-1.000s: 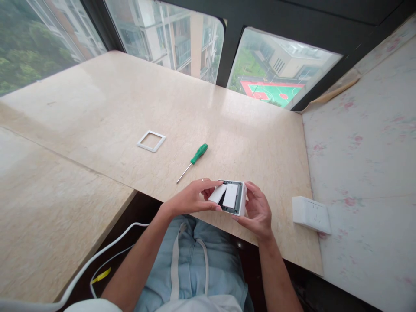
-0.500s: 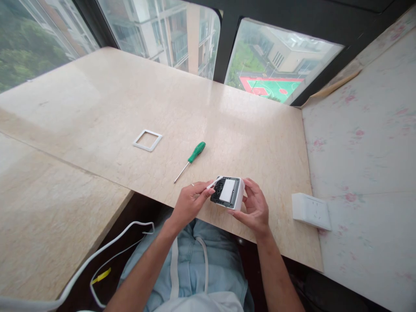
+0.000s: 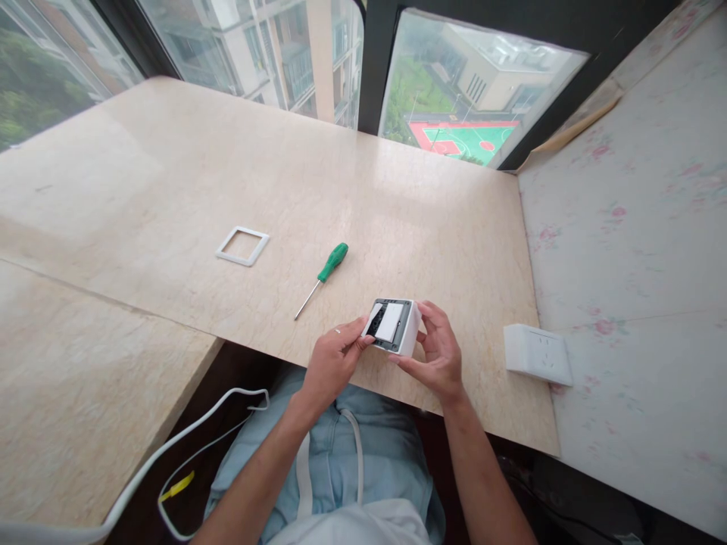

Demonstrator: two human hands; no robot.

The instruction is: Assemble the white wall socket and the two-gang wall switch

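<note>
A small white wall switch box (image 3: 405, 339) is held just above the near edge of the beige stone counter (image 3: 341, 189). Its face shows one white rocker (image 3: 389, 323) on the right half and a dark open recess on the left half. My right hand (image 3: 437, 356) grips the box from the right side, fingers wrapped round it. My left hand (image 3: 332, 359) is curled, its fingertips pressed on the box's left edge by the dark recess. Whether the loose rocker cover lies in that hand is hidden.
A green-handled screwdriver (image 3: 323, 276) lies on the counter beyond my hands. A white square frame (image 3: 242, 246) lies further left. A white wall socket (image 3: 537, 354) sits at the right, on the flowered surface (image 3: 625, 250). A white cable (image 3: 187, 435) hangs below the counter.
My left hand lifted the left rocker cover off the switch, baring the dark recess, then came back to the box's left edge. The cover is no longer visible.
</note>
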